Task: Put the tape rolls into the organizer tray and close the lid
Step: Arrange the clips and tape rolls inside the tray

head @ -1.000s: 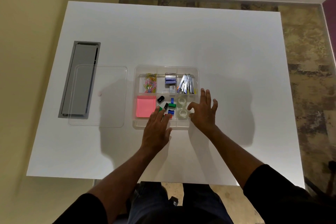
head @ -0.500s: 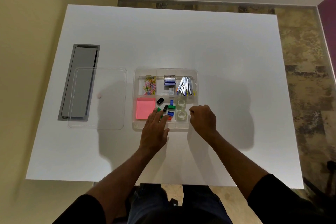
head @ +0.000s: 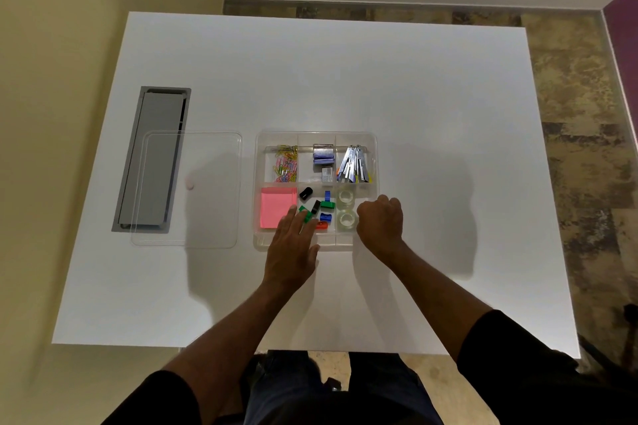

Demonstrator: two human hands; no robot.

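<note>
A clear organizer tray sits mid-table with its top uncovered. Two clear tape rolls lie in its near right compartment, one behind the other. The clear lid lies flat on the table to the tray's left, partly over a grey panel. My left hand rests flat with fingers spread on the tray's near edge, its fingertips over the coloured clips. My right hand is a closed fist over the tray's near right corner, just right of the tape rolls; nothing shows in it.
The tray also holds paper clips, a staple box, metal clips, a pink sticky pad and small coloured clips. A grey recessed cable panel lies at the left of the white table.
My right hand has closed from spread fingers into a fist and stayed beside the tape rolls. My left hand has barely moved.
</note>
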